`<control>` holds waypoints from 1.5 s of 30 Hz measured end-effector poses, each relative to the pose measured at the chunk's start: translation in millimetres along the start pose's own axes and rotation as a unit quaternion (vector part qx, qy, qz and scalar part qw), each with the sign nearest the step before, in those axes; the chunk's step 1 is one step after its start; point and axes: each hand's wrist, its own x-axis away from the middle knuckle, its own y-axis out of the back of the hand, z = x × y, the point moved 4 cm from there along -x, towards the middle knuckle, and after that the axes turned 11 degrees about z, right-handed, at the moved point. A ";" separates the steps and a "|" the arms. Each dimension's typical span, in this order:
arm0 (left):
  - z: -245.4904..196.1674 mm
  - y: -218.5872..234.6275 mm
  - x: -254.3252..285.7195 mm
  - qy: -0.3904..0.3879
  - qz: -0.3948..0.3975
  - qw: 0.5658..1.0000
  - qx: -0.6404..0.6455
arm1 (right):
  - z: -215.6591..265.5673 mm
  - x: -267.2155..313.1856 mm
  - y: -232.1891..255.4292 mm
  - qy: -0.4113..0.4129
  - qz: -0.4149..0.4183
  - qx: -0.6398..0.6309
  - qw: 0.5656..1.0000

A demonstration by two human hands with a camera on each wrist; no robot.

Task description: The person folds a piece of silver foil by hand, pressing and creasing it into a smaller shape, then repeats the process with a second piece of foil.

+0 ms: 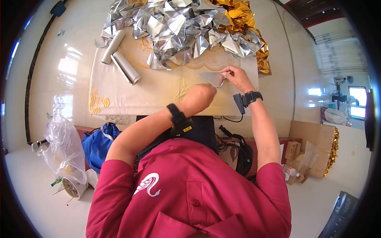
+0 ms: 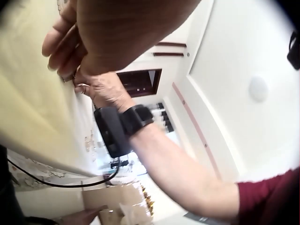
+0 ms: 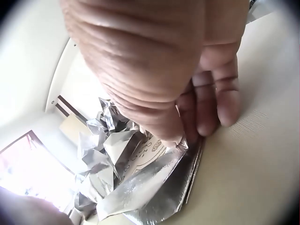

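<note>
A person in a red shirt [image 1: 190, 198] bends over a cloth-covered table [image 1: 158, 93], folding a silver foil sheet [image 1: 213, 78] that lies flat at the near edge, toward one o'clock. The left hand [image 1: 202, 94] is bunched at the sheet's near corner; whether it pinches the foil cannot be told. The right hand [image 1: 237, 76] pinches its far edge. Two foil rolls [image 1: 121, 59] wait at eleven o'clock. Beyond, at twelve, a heap of folded silver and gold pieces [image 1: 186, 27] suggests many finished, this one only begun.
</note>
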 end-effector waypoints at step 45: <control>5.1 -26.7 -49.9 0.065 0.191 0.951 -0.232 | 28.1 25.8 -18.2 0.102 -0.208 0.294 0.927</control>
